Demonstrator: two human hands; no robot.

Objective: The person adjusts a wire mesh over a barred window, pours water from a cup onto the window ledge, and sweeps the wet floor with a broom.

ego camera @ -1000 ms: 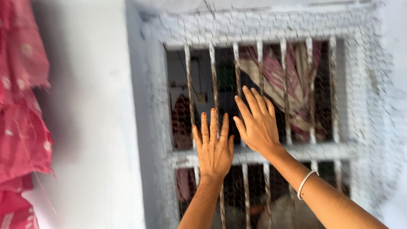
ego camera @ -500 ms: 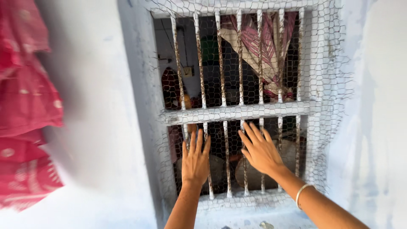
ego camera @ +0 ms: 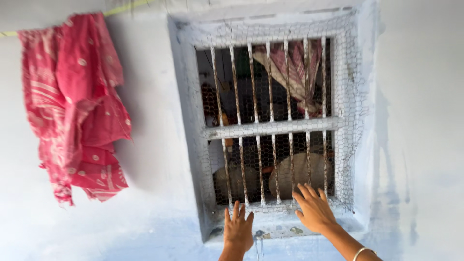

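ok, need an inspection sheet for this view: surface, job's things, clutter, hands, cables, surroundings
Surface: pale blue-white wall with a recessed sill.
Job's things: window with rusty vertical bars, wire mesh stretched over it.
Clutter: small bits on the sill, too small to tell.
Hands: left hand and right hand both open, fingers spread, at the mesh's lower edge; no grip on anything; bangle on right wrist.
Cables: yellowish line along the wall top.
Surroundings: red patterned cloth hanging on the left; striped fabric behind the bars.
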